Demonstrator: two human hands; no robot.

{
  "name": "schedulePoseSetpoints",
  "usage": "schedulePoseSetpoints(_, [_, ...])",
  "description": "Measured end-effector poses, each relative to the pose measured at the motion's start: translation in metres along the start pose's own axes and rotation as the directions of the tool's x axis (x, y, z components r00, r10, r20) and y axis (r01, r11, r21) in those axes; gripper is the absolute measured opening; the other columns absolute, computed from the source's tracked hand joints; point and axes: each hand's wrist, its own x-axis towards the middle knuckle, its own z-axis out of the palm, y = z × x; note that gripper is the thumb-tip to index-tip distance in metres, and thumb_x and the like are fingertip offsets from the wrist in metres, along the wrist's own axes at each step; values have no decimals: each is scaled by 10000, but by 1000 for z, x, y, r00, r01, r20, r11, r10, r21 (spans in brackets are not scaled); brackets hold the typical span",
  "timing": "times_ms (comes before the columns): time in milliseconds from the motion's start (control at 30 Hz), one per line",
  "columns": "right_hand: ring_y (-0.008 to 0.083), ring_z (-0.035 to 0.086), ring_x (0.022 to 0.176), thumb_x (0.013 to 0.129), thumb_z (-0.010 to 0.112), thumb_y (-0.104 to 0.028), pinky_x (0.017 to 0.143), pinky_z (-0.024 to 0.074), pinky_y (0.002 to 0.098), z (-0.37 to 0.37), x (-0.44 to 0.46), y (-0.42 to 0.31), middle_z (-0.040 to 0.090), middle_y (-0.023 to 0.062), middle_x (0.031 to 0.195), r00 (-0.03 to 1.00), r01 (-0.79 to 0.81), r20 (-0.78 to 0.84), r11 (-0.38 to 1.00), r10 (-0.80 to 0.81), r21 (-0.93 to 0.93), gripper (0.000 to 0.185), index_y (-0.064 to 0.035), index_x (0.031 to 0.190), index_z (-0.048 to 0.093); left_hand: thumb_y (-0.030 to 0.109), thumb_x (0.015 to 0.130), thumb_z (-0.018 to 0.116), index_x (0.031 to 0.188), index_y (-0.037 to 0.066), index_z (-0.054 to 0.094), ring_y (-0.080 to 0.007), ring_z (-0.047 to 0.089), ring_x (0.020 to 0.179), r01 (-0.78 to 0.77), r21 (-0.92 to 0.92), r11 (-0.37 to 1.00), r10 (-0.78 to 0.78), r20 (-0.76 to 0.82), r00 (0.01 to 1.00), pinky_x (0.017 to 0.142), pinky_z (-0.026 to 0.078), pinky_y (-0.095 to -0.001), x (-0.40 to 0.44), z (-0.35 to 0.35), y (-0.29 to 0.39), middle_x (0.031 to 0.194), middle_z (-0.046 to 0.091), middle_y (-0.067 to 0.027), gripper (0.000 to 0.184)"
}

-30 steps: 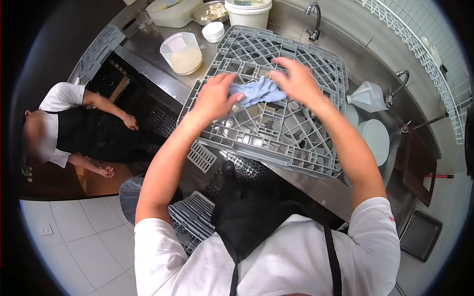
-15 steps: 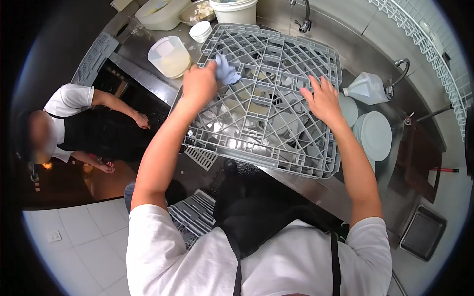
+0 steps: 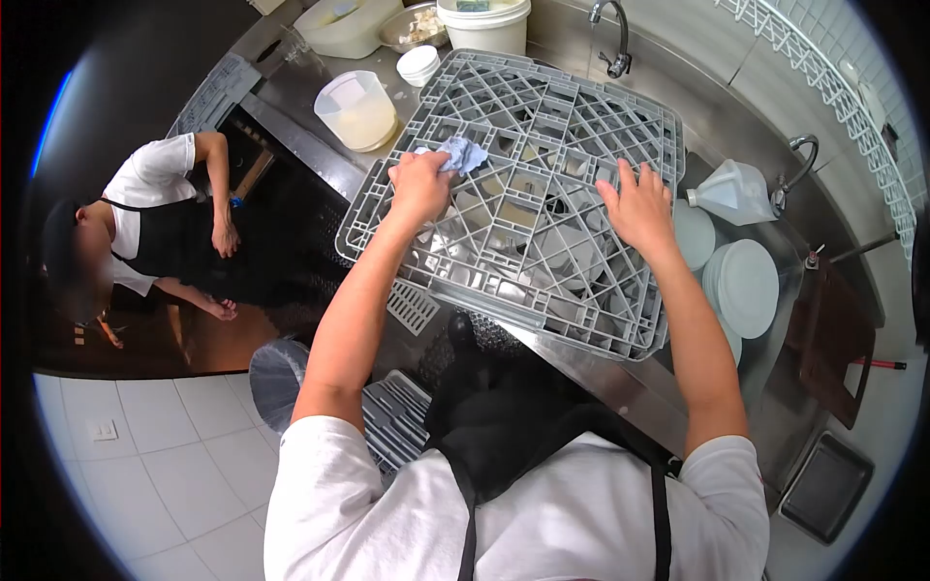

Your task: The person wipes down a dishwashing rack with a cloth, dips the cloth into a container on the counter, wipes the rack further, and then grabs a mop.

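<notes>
A large grey plastic dishwasher rack [image 3: 523, 315] with a lattice face lies in front of me, and the metal surface and several pale shapes show through its gaps. My left hand [image 3: 421, 191] is closed around a crumpled light-blue cloth [image 3: 465, 155] at the rack's left part. On the right part, my right hand [image 3: 639, 208] rests with fingers spread and nothing in it.
White plates [image 3: 746, 286] are stacked in the sink at right, near a translucent jug [image 3: 731, 191] and a faucet [image 3: 796, 169]. Behind the rack stand a white bucket [image 3: 489, 31] and a plastic container [image 3: 354, 108]. A co-worker [image 3: 165, 203] is at left.
My left hand has lowered the cloth toward the rack's lattice and moved slightly right. The right hand stays spread at nearly the same spot. At left, the co-worker has moved their arms.
</notes>
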Motion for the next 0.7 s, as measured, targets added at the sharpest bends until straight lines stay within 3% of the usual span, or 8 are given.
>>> schedulePoseSetpoints(33, [469, 427, 1380, 1017, 501, -551, 1131, 327, 572, -1, -1, -1, 448, 339, 1482, 1000, -4, 3, 1000, 4, -5, 672, -71, 1487, 482, 257, 908, 673, 1094, 85, 744, -373, 605, 1122, -38, -71, 997, 37, -24, 999, 973, 421, -513, 1, 1, -8, 1089, 727, -159, 263])
schedulePoseSetpoints(67, [469, 429, 1378, 1016, 500, -553, 1131, 327, 573, -1, -1, -2, 449, 340, 1480, 1000, -7, 7, 1000, 7, -10, 672, -72, 1485, 485, 229, 902, 676, 1111, 69, 729, -392, 621, 1115, 43, -165, 985, -37, 36, 999, 966, 449, -501, 7, 2, -14, 1091, 722, -198, 269])
schedulePoseSetpoints(200, [455, 438, 1374, 1009, 508, -560, 1131, 332, 557, 2, -2, 2, 460, 332, 1474, 1000, 3, -20, 1000, -3, 30, 675, -72, 1477, 497, 233, 901, 680, 1142, 55, 711, -406, 616, 1138, 218, -243, 945, -247, -99, 964, 972, 445, -513, 13, -3, 9, 1047, 721, -232, 301])
schedulePoseSetpoints(300, [447, 448, 1369, 1006, 517, -560, 1130, 338, 543, -1, -4, 3, 474, 320, 1468, 1000, 5, -31, 1000, -4, 28, 672, -76, 1471, 506, 291, 907, 679, 1129, 66, 721, -403, 596, 1190, 118, 46, 992, -116, -47, 992, 1020, 396, -523, 7, 4, 13, 1036, 727, -231, 319])
schedulePoseSetpoints(333, [446, 451, 1368, 1004, 519, -560, 1130, 340, 539, 0, -4, 3, 478, 316, 1467, 1000, 2, -31, 1000, -2, 21, 671, -78, 1470, 509, 383, 916, 656, 1082, 65, 751, -395, 588, 1190, 148, 46, 988, -149, 20, 989, 1036, 342, -556, 7, -6, 25, 1044, 732, -227, 371])
schedulePoseSetpoints(433, [451, 438, 1378, 998, 519, -576, 1133, 333, 551, 2, -1, 0, 467, 312, 1481, 1000, -8, -20, 999, 9, 37, 686, -88, 1480, 502, 445, 920, 625, 1004, 47, 771, -387, 603, 1134, 126, 305, 944, -173, 131, 976, 1010, 338, -572, 20, -20, 54, 1041, 734, -219, 433])
schedulePoseSetpoints(600, [464, 471, 1345, 995, 520, -580, 1116, 346, 555, 7, -2, 1, 504, 318, 1443, 998, 7, -63, 1000, -6, 15, 681, -90, 1468, 517, 381, 927, 618, 906, 50, 781, -359, 620, 1039, 48, 265, 963, -25, -88, 996, 899, 385, -542, 22, 17, 20, 910, 752, -136, 370])
schedulePoseSetpoints(700, [467, 469, 1345, 992, 524, -585, 1116, 348, 555, 3, -1, 0, 491, 324, 1454, 1000, -6, -22, 1000, 6, 0, 688, -89, 1469, 516, 395, 929, 623, 886, 51, 777, -386, 638, 957, -56, 146, 988, 68, -79, 995, 857, 423, -546, 20, 14, 9, 876, 736, -176, 380])
